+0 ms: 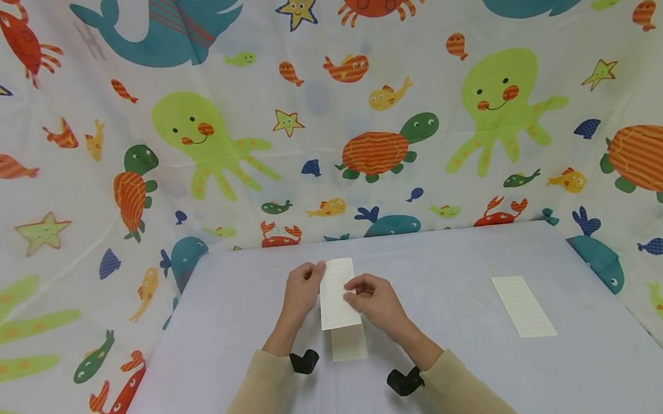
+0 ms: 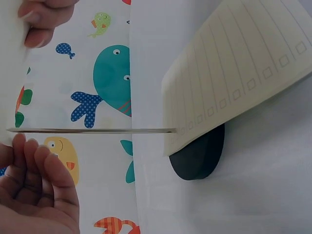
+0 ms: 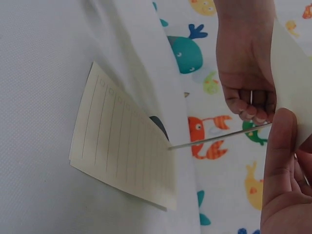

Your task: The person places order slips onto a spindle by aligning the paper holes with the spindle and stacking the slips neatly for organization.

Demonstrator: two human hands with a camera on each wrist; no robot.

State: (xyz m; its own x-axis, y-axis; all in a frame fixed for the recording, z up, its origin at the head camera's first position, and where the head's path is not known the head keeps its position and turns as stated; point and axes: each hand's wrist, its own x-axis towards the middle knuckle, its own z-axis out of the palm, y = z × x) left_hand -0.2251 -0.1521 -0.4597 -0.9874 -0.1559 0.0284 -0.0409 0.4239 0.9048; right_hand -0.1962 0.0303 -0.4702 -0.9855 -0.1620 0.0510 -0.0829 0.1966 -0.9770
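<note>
My left hand (image 1: 303,294) pinches the upper left edge of a cream lined paper (image 1: 337,297), thumb on its front. At the right edge, my right hand (image 1: 376,301) holds it between thumb and fingers. Below this upper panel shows a shaded lower panel (image 1: 349,344). In the left wrist view, a lined panel (image 2: 234,73) with a row of small checkboxes stands tilted. A thin edge-on strip (image 2: 92,130) runs from it towards the hands; whether it is paper I cannot tell. The right wrist view shows the lined panel (image 3: 122,141) too.
Another cream lined paper (image 1: 524,306) lies flat at the right of the white table (image 1: 440,257). Black wrist cameras (image 1: 405,381) sit on both wrists. A curtain (image 1: 313,124) printed with sea animals hangs behind the table and along its sides.
</note>
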